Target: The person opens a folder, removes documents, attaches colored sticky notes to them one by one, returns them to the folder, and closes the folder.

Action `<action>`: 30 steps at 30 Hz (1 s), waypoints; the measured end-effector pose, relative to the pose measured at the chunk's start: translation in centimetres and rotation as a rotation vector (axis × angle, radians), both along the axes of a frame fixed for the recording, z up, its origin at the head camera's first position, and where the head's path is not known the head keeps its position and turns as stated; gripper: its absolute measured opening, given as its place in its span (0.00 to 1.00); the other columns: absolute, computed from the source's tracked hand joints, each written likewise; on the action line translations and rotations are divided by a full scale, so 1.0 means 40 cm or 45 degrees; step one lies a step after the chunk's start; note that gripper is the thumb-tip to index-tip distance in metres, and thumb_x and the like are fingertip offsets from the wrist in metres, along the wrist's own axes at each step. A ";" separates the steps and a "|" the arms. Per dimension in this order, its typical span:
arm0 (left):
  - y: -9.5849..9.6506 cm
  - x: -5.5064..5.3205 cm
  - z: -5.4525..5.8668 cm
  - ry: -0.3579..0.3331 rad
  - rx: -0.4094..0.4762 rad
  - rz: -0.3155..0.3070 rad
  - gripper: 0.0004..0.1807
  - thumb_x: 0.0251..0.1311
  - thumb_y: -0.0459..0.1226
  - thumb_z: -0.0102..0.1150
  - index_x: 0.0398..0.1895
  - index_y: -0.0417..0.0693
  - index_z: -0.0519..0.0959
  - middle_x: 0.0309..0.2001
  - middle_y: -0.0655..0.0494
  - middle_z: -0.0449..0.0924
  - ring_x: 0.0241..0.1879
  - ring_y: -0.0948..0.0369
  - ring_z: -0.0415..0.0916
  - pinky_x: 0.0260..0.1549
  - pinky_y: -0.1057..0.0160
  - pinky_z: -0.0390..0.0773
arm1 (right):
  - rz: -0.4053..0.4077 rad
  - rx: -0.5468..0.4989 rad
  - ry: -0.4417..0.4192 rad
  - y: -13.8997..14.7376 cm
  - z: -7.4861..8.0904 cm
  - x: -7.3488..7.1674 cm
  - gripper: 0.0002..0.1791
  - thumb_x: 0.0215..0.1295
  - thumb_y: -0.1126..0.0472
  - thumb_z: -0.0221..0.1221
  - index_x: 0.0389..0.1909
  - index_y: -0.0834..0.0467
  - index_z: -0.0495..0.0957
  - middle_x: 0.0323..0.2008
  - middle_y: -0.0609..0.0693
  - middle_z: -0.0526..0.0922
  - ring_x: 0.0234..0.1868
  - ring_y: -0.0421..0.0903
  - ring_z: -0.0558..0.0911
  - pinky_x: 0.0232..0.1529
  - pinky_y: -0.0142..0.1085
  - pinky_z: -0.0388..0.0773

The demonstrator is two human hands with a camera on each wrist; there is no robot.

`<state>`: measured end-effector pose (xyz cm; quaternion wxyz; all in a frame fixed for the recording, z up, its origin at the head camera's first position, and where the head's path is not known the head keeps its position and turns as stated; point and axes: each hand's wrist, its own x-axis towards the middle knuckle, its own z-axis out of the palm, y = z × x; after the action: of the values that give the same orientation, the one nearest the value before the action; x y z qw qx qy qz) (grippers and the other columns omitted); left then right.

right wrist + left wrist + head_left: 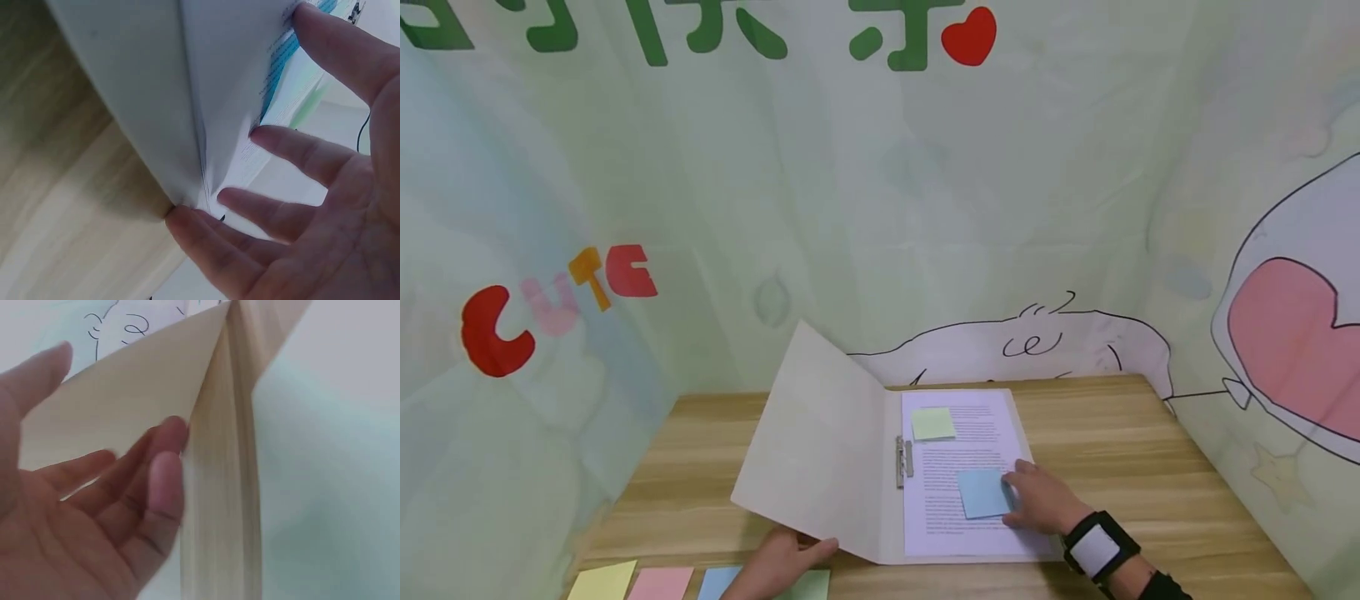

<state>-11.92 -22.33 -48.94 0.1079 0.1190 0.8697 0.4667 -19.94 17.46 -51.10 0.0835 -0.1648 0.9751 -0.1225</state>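
Note:
An opened file folder [891,525] lies on the table with printed sheets [955,542] on its right side. A blue sticky note [983,493] is on the lower part of the top page, its right edge raised. My right hand [1043,498] is at that edge, thumb and index fingertips spread apart on the note. In the right wrist view its other fingers [269,212] reach the edge of the sheets and folder. My left hand [778,560] is at the lower edge of the raised folder cover [820,442], fingers loosely bent in the left wrist view.
A pale green sticky note [933,424] is near the page's top, beside a metal clip [900,462] at the fold. Yellow [602,581], pink [660,583], blue [717,581] and green notes [807,586] line the table's front edge. A printed curtain [1037,183] hangs behind.

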 end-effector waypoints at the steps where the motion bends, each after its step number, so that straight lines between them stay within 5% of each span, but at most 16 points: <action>1: 0.003 -0.001 0.001 0.015 0.033 0.009 0.29 0.60 0.46 0.61 0.58 0.35 0.70 0.53 0.47 0.76 0.50 0.57 0.71 0.46 0.64 0.72 | -0.008 -0.011 -0.001 0.001 0.000 0.001 0.31 0.43 0.52 0.74 0.47 0.65 0.79 0.48 0.63 0.75 0.49 0.58 0.75 0.53 0.53 0.69; 8: 0.034 -0.007 0.012 0.074 0.213 0.035 0.30 0.55 0.38 0.66 0.57 0.33 0.67 0.52 0.45 0.74 0.51 0.57 0.71 0.47 0.66 0.71 | -0.074 -0.038 -0.048 0.007 0.008 0.008 0.35 0.44 0.51 0.73 0.51 0.67 0.76 0.55 0.73 0.69 0.57 0.68 0.68 0.56 0.59 0.64; 15: 0.078 -0.017 0.017 0.212 0.104 0.009 0.31 0.53 0.42 0.68 0.58 0.42 0.67 0.53 0.51 0.74 0.54 0.57 0.69 0.51 0.61 0.70 | -0.077 -0.079 -0.051 0.019 -0.004 0.018 0.33 0.44 0.53 0.74 0.49 0.66 0.77 0.54 0.70 0.71 0.57 0.66 0.69 0.57 0.58 0.64; 20: 0.110 -0.033 0.017 0.322 0.089 -0.096 0.47 0.51 0.45 0.69 0.72 0.50 0.53 0.69 0.51 0.56 0.65 0.53 0.57 0.58 0.51 0.64 | -0.098 -0.128 -0.094 0.022 -0.007 0.024 0.35 0.42 0.56 0.74 0.53 0.66 0.75 0.57 0.72 0.68 0.59 0.66 0.68 0.57 0.58 0.63; 24: 0.136 -0.046 0.016 0.416 -0.013 -0.149 0.54 0.51 0.49 0.68 0.74 0.46 0.46 0.73 0.44 0.42 0.70 0.47 0.46 0.59 0.40 0.58 | -0.120 -0.139 -0.121 0.021 -0.012 0.025 0.36 0.42 0.56 0.75 0.54 0.64 0.74 0.58 0.70 0.68 0.59 0.65 0.68 0.57 0.58 0.64; 30: 0.172 -0.059 0.009 0.366 -0.140 -0.193 0.55 0.49 0.53 0.68 0.74 0.46 0.47 0.73 0.44 0.44 0.69 0.44 0.46 0.58 0.38 0.57 | -0.068 -0.114 -0.123 0.015 -0.016 0.023 0.33 0.43 0.56 0.74 0.51 0.66 0.76 0.57 0.70 0.70 0.58 0.65 0.70 0.57 0.56 0.64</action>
<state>-14.28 -15.44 -48.60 0.0235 0.2439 0.8889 0.3871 -19.04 18.07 -51.75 0.1198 -0.1363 0.9675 -0.1759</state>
